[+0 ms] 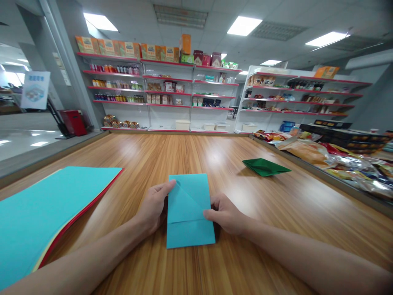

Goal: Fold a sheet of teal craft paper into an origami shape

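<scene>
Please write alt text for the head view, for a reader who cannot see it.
Left hand and right hand hold a folded blue paper at a wooden table. Sheets lie on the left, a green paper on the right; shelves stand behind.

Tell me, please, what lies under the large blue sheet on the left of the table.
Cream and red layers show along its right edge; whatever the sheet covers farther in is hidden.

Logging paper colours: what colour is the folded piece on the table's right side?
The folded piece is dark green, best seen in the head view.
</scene>
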{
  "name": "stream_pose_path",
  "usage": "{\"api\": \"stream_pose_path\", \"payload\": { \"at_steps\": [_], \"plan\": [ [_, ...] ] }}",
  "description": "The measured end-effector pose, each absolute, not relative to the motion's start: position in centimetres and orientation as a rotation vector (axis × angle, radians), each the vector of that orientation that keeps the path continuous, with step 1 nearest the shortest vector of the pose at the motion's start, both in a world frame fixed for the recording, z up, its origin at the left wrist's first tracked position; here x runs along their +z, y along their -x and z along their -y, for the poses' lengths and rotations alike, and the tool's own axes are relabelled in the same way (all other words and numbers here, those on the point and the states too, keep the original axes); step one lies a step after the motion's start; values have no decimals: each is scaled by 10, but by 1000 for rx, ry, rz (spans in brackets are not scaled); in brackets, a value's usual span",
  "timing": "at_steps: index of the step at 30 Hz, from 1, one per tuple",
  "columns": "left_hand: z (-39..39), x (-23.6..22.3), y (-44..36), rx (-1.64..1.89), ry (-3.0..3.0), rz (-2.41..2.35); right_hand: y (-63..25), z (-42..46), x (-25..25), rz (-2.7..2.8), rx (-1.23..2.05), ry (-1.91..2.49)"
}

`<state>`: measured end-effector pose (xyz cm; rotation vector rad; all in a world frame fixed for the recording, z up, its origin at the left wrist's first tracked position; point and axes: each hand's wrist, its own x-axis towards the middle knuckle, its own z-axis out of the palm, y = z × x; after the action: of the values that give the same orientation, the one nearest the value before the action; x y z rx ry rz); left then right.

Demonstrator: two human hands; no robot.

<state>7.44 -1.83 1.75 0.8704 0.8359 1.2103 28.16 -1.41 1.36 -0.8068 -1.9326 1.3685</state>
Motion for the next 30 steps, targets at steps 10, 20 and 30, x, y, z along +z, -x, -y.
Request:
{"api": "stream_pose_path", "payload": {
  "at_steps": [10,20,30],
  "plan": [
    [22,19,-69,960,-990,-713,-284,18,16,1921,1556,775],
    [20,22,-76,1191,-748,-916,-282,15,16,1869,1615,649],
    [15,25,-74,1315,-669,-824,-282,18,20,1914,1641,574]
  ]
}}
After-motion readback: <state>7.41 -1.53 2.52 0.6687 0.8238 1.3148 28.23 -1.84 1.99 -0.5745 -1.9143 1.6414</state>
